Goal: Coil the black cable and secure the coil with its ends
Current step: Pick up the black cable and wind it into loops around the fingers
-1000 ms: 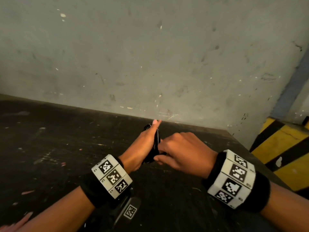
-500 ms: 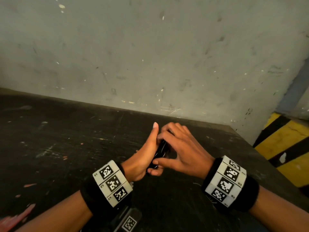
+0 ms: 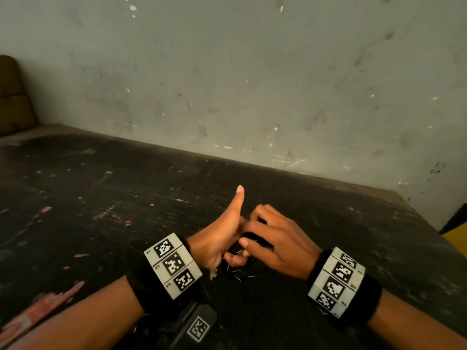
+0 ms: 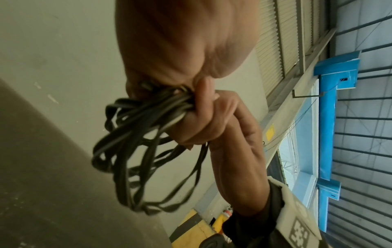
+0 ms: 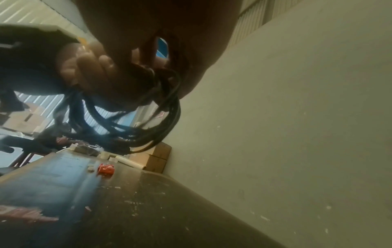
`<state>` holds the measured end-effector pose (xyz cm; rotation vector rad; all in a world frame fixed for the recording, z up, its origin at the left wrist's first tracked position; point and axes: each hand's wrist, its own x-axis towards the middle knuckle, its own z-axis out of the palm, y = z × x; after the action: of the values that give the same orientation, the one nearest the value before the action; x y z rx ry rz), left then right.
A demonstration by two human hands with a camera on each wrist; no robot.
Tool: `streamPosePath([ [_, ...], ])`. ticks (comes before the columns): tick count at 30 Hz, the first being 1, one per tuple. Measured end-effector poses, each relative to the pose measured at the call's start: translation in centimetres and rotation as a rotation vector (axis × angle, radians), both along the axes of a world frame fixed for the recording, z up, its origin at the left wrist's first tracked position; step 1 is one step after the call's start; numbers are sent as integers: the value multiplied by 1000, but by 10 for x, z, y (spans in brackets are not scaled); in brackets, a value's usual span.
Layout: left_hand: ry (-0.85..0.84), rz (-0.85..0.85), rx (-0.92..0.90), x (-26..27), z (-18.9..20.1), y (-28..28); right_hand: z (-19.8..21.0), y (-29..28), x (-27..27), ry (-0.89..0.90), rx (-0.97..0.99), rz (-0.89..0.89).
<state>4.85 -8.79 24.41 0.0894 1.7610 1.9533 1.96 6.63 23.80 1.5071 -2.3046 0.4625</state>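
The black cable [image 3: 238, 248] is bunched into a coil between my two hands, above the dark table [image 3: 101, 198]. My left hand [image 3: 219, 238] grips the bundle with its fingers, and its thumb [image 3: 238, 198] points straight up. My right hand [image 3: 278, 238] meets it from the right, fingers curled round the same bundle. In the left wrist view several loops of the cable [image 4: 135, 151] hang free below the grip, and the right hand's fingers [image 4: 203, 120] wrap the gathered strands. The right wrist view shows the loops [image 5: 148, 124] dangling, blurred. The cable's ends are hidden.
A scuffed grey wall [image 3: 252, 84] rises right behind the table. A yellow and black striped surface [image 3: 454, 236] lies past the table's right edge. Far along the table sit a red object [image 5: 105, 169] and cardboard boxes [image 5: 157, 157]. A brown padded thing [image 3: 12, 97] stands far left.
Both hands have drawn closer to me with the coil. The left thumb has lifted off the bundle and now points up. The right fingers have shifted over the coil.
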Motion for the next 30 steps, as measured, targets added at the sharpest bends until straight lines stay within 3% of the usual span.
streamPosePath([
  [7, -67, -47, -44, -6, -1, 0, -22, 0, -10, 250, -102, 70],
  [11, -88, -16, -96, -4, -1, -1, -34, -10, -19, 296, -188, 110],
  [21, -165, 175, -296, 3, -10, -16, -57, -43, -24, 195, -359, 258],
  [30, -46, 387, -363, 10, 3, -43, -51, -82, -23, 12, -419, 259],
])
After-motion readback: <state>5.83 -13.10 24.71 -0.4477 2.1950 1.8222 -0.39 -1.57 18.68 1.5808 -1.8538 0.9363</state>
